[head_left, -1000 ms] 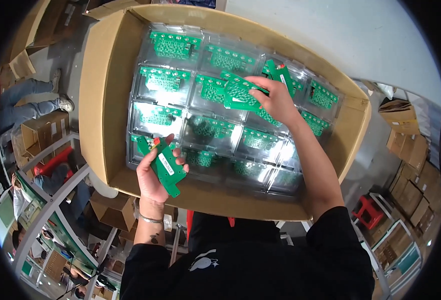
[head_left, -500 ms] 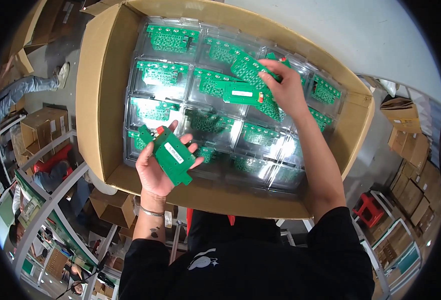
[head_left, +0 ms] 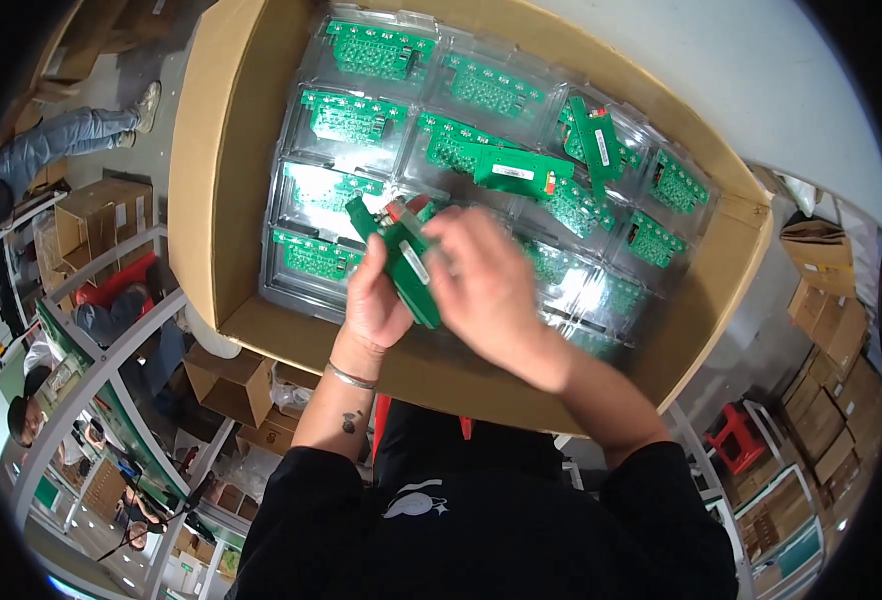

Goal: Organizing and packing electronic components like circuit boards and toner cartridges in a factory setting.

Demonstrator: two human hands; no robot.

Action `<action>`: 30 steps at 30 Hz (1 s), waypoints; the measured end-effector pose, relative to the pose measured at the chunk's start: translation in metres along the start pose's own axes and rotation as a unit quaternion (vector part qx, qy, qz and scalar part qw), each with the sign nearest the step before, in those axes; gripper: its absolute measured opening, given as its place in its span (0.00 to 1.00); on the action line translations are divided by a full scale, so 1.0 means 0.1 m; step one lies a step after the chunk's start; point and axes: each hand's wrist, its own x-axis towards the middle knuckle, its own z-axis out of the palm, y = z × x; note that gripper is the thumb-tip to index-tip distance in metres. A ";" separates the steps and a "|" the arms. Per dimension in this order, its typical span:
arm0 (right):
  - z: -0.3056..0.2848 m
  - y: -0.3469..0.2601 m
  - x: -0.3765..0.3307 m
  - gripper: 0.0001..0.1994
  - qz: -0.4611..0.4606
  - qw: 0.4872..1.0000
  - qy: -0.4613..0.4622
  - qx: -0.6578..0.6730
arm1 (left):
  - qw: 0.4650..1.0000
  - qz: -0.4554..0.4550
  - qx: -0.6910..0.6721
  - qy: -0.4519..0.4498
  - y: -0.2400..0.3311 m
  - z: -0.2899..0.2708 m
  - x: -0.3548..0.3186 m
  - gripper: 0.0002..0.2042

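Observation:
Over the near left part of the box, my left hand grips a green circuit board with a white label, tilted, thumb on its face. A reddish connector shows at its upper end. Against the board's right side is my right hand, smeared by motion, its fingers bent toward the board; whether it grips anything is unclear. Beneath both hands, clear plastic trays hold several green boards in pockets. Two labelled boards lie loose on top: one flat board near the middle, another upright-lying board at the right.
A large cardboard box surrounds the trays, its walls rising on all sides. Grey metal frames and cartons stand at the left. On the right are a red stool and stacked cartons. Other people are at the left.
My right hand has come from the far right of the trays to the board in my left hand. The board it held there no longer shows in that place. My left hand has moved right.

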 end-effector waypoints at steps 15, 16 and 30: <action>-0.45 1.05 0.46 0.20 -0.035 0.962 0.019 -0.269 | 0.987 -0.108 -0.108 -0.058 0.03 -0.21 0.06 0.20; -0.46 1.08 0.45 0.20 -0.033 0.961 0.019 -0.274 | 0.986 -0.111 -0.110 -0.060 0.01 -0.18 0.05 0.20; -0.41 1.06 0.43 0.22 0.027 0.972 -0.053 -0.229 | 0.982 -0.174 -0.068 0.013 -0.07 -0.32 0.18 0.17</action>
